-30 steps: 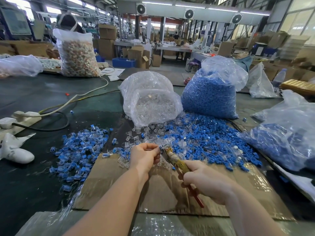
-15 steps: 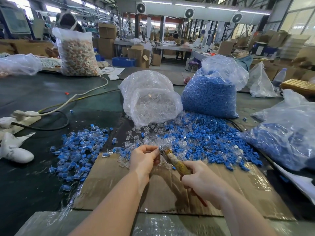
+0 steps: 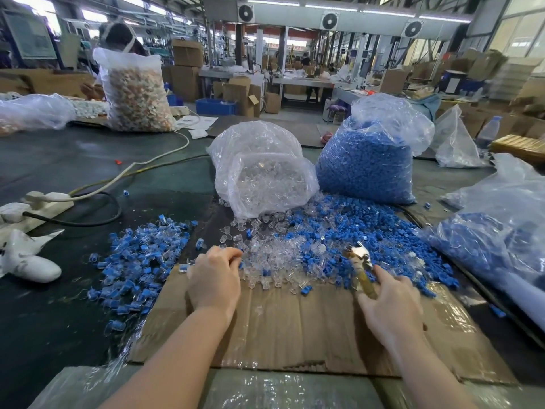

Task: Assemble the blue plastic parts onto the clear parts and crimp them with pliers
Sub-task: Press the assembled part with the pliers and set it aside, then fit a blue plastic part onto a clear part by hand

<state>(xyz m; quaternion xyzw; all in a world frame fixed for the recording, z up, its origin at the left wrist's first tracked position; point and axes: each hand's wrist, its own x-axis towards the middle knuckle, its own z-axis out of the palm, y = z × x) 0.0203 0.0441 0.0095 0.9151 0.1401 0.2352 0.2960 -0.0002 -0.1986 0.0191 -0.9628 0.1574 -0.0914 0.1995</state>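
Note:
Loose clear parts (image 3: pixel 274 261) and loose blue parts (image 3: pixel 368 231) lie mixed at the far edge of a cardboard sheet (image 3: pixel 295 329). To the left sits a heap of joined blue-and-clear pieces (image 3: pixel 141 261). My left hand (image 3: pixel 215 278) rests at the left edge of the clear parts. Its fingers are curled, and the back of the hand hides the fingertips. My right hand (image 3: pixel 389 302) grips the pliers (image 3: pixel 361 270) by their yellowish handle. Their metal jaws point away over the blue parts, with nothing visible between them.
A bag of clear parts (image 3: pixel 265 178) and a bag of blue parts (image 3: pixel 365 163) stand behind the piles. Another bag with blue parts (image 3: pixel 486 243) lies right. A power strip (image 3: pixel 38 202) with cables and a white object (image 3: pixel 29 267) lie left. A person (image 3: pixel 118 36) sits behind a tall bag (image 3: pixel 135 93).
My hands have parted. The left hand moved left from the pliers' jaws to the clear parts. The right hand swung the pliers to the right, over the blue parts.

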